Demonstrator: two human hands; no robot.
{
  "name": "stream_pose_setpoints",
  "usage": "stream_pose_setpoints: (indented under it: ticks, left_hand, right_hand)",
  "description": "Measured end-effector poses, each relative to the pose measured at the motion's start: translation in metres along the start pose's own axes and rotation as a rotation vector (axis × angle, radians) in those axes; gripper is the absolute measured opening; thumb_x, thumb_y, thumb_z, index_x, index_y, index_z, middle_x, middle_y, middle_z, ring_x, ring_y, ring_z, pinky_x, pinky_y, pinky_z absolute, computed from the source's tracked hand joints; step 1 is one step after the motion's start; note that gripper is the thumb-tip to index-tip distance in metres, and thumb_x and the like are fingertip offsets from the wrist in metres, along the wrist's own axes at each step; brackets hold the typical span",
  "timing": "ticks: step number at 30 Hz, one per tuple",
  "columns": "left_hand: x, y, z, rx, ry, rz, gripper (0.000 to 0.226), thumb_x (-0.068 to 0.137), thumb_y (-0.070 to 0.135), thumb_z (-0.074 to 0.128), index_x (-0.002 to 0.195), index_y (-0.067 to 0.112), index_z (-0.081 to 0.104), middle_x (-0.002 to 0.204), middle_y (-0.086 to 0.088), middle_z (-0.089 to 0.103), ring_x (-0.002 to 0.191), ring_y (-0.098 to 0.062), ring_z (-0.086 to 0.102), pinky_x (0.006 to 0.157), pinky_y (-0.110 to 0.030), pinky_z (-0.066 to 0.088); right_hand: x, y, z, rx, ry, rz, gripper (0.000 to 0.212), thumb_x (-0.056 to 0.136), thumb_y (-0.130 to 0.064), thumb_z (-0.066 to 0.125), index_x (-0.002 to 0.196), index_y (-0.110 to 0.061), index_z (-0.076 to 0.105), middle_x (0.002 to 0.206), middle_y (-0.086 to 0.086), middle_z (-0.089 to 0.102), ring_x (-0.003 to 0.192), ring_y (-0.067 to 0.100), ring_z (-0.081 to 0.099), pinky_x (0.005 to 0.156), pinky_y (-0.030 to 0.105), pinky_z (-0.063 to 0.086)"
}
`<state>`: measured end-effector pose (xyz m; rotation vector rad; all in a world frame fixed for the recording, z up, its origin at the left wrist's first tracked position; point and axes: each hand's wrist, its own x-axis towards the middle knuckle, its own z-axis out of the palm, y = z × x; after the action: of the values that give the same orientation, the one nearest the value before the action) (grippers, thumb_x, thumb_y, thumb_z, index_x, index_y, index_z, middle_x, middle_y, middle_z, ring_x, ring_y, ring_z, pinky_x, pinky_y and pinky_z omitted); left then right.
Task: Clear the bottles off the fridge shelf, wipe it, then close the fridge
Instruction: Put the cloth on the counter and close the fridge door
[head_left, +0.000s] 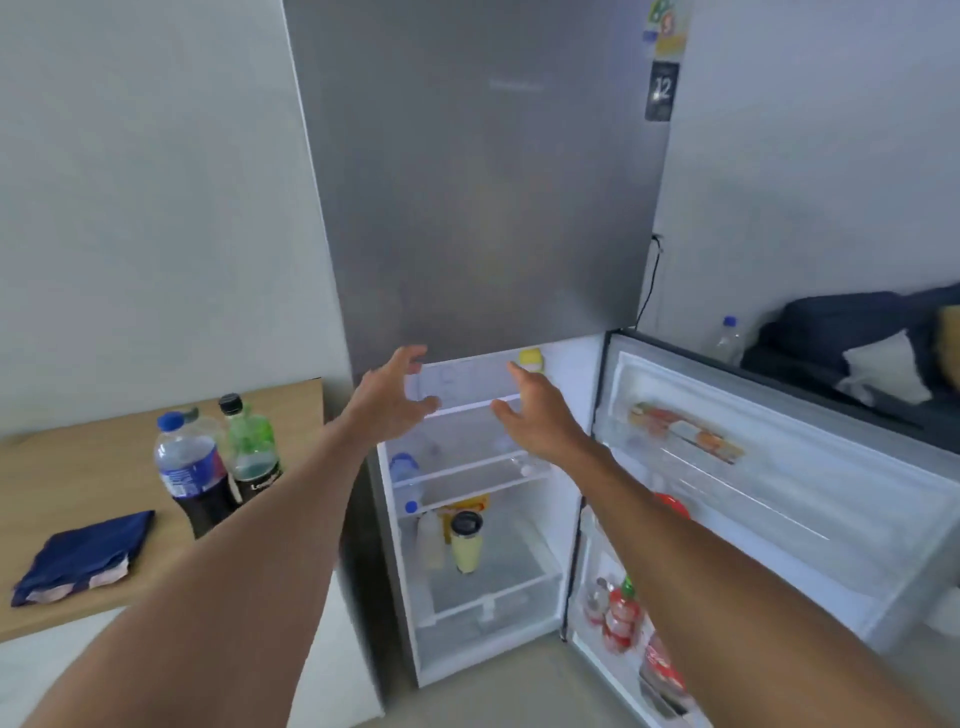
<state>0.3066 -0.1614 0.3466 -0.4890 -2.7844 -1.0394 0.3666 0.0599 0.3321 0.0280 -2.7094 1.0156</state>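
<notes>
Both your hands are up at the top shelf (470, 406) of the open fridge (483, 208), left hand (390, 397) and right hand (540, 415) with fingers spread, gripping nothing, the shelf's front edge between them. Two bottles (208, 467) stand on the desk (78, 467) near its right edge, well apart from your fingers, with the cloth (85, 556) nearer its front edge.

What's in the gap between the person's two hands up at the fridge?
In the head view, between the left hand and the right hand shows only the top shelf and the white compartment behind it. No bottle there; both hands are open and empty.
</notes>
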Motion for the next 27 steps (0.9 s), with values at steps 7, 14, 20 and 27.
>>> stream_pose_setpoints:
  ticks: [7, 14, 20, 27]
  left_hand:
    - [0.087, 0.110, 0.092, 0.003, -0.082, 0.116, 0.082, 0.083, 0.034, 0.081, 0.153, 0.035, 0.038, 0.147, 0.001, 0.061, 0.137, -0.029, 0.054, 0.114, -0.044, 0.041]
    - [0.155, 0.162, 0.154, 0.050, -0.091, 0.120, 0.090, 0.088, 0.038, 0.076, 0.161, 0.037, 0.024, 0.158, 0.001, 0.049, 0.143, -0.032, 0.047, 0.117, -0.043, 0.038]
    - [0.167, 0.157, 0.170, 0.297, 0.087, 0.195, 0.096, 0.091, 0.046, 0.068, 0.166, 0.030, 0.011, 0.163, -0.007, 0.038, 0.146, -0.034, 0.037, 0.119, -0.047, 0.031]
    - [0.164, 0.119, 0.165, 0.772, 0.449, 0.119, 0.095, 0.093, 0.065, 0.048, 0.167, 0.022, 0.007, 0.174, -0.016, -0.010, 0.157, -0.051, -0.007, 0.125, -0.064, -0.006]
  right_hand:
    - [0.028, 0.117, -0.113, -0.064, 0.118, 0.120, 0.067, 0.099, -0.031, 0.060, 0.157, -0.015, 0.032, 0.155, 0.016, 0.044, 0.143, 0.031, 0.041, 0.112, 0.034, 0.032]
    - [0.074, 0.206, -0.185, -0.136, 0.103, 0.150, 0.065, 0.102, -0.031, 0.057, 0.159, -0.019, 0.027, 0.160, 0.011, 0.039, 0.145, 0.032, 0.040, 0.115, 0.041, 0.034]
    - [0.094, 0.258, -0.201, -0.315, -0.155, 0.223, 0.068, 0.099, -0.038, 0.058, 0.158, -0.023, 0.029, 0.162, 0.009, 0.039, 0.142, 0.032, 0.046, 0.114, 0.045, 0.042]
    - [0.096, 0.267, -0.201, -0.408, -0.210, 0.192, 0.064, 0.103, -0.035, 0.048, 0.161, -0.024, 0.023, 0.154, 0.013, 0.049, 0.125, 0.031, 0.060, 0.104, 0.042, 0.051]
